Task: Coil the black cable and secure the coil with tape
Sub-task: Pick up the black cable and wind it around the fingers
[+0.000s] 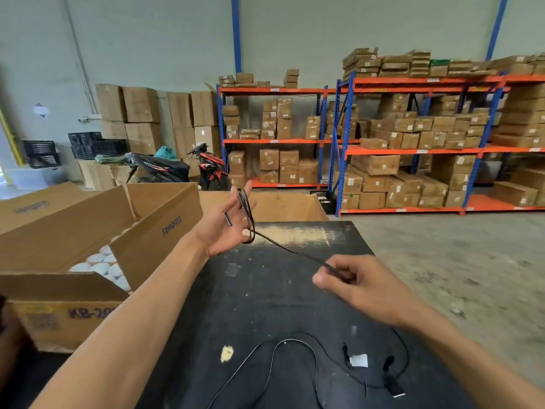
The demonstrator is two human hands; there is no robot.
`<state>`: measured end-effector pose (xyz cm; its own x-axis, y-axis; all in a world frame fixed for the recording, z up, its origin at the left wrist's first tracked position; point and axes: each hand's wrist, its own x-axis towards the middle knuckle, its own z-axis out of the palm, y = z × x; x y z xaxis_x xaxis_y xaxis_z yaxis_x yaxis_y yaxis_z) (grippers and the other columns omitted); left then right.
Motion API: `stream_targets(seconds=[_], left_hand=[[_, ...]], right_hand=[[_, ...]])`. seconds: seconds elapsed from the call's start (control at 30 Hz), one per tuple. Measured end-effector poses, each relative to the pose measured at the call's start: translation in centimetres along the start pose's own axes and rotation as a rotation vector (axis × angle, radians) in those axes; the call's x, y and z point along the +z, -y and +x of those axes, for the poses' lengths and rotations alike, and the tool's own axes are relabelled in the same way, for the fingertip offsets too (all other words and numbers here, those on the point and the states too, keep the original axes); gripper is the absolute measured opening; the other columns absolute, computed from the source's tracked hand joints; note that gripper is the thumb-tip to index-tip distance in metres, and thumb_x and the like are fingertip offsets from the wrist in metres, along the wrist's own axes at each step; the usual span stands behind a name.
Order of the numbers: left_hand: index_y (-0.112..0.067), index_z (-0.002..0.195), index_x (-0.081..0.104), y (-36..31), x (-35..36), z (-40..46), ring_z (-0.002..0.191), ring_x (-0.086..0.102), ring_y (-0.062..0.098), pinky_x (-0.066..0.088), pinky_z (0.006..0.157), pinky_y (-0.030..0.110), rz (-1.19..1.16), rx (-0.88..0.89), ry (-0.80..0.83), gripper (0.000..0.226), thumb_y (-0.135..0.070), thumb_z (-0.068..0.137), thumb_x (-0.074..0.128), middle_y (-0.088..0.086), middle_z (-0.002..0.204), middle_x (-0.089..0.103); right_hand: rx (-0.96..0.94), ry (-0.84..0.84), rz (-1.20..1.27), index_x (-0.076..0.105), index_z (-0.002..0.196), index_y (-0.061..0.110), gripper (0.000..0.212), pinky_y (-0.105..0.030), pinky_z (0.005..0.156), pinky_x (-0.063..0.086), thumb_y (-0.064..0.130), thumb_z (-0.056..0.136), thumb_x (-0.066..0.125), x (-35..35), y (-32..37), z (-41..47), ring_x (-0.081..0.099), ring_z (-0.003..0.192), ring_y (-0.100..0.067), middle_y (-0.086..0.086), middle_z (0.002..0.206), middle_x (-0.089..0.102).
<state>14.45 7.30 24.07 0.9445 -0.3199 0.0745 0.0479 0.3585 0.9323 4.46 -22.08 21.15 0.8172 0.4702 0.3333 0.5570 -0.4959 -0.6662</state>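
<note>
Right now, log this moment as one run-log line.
step: coiling | left hand: black cable looped round it | right hand: pinches cable | slack: on table

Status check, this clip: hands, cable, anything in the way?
Left hand open, black cable looped round its fingers. Right hand pinches the cable, drawn straight between hands. Remainder slack on the table. Nothing in the way.

Open cardboard box (pixel 153 231) sitting just left of the black table (pixel 265 305), holding white round objects (pixel 100 262). Yellowish scrap (pixel 226 353) lying on the tabletop toward its near edge. Red-and-black scooter (pixel 211 168) standing behind the box. Blue-and-orange racks (pixel 413 150) running along the far wall, carrying brown cartons (pixel 374 164). Black crates (pixel 88 143) sitting stacked at far left beside tall cartons (pixel 141 116).
</note>
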Motion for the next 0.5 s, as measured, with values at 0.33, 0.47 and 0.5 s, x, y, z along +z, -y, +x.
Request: stream_targets(seconds=[0.33, 0.47, 0.5], left_hand=[[-0.036, 0.15, 0.037, 0.9, -2.5, -0.1, 0.14, 0.025, 0.05, 0.03, 0.097, 0.075, -0.285, -0.027, -0.029, 0.051, -0.05, 0.1, 0.035, 0.02, 0.149, 0.037], [-0.036, 0.154, 0.027, -0.7, -3.5, -1.5, 0.143, 0.018, 0.056, 0.034, 0.097, 0.078, -0.296, -0.048, -0.024, 0.056, -0.049, 0.101, 0.035, 0.025, 0.162, 0.017], [-0.037, 0.154, 0.027, -0.9, -3.4, -1.6, 0.142, 0.021, 0.055, 0.037, 0.096, 0.077, -0.272, -0.067, -0.001, 0.055, -0.049, 0.101, 0.036, 0.024, 0.162, 0.016]], right_hand=[[-0.061, -0.038, -0.214, 0.074, 0.062, 0.018, 0.027, -0.014, 0.048, 0.035, 0.024, 0.089, 0.072, -6.5, 2.6, 0.8, 0.041, 0.046, -0.001, 0.008, 0.048, 0.055], [0.026, 0.196, -0.397, 0.07, 0.062, 0.017, 0.03, -0.019, 0.047, 0.035, 0.043, 0.076, 0.062, -4.5, 0.4, -0.5, 0.045, 0.044, -0.003, 0.01, 0.047, 0.056], [0.035, 0.222, -0.437, 0.07, 0.064, 0.017, 0.032, -0.024, 0.049, 0.037, 0.046, 0.073, 0.059, -4.0, 0.0, -0.6, 0.046, 0.045, -0.004, 0.008, 0.05, 0.058]])
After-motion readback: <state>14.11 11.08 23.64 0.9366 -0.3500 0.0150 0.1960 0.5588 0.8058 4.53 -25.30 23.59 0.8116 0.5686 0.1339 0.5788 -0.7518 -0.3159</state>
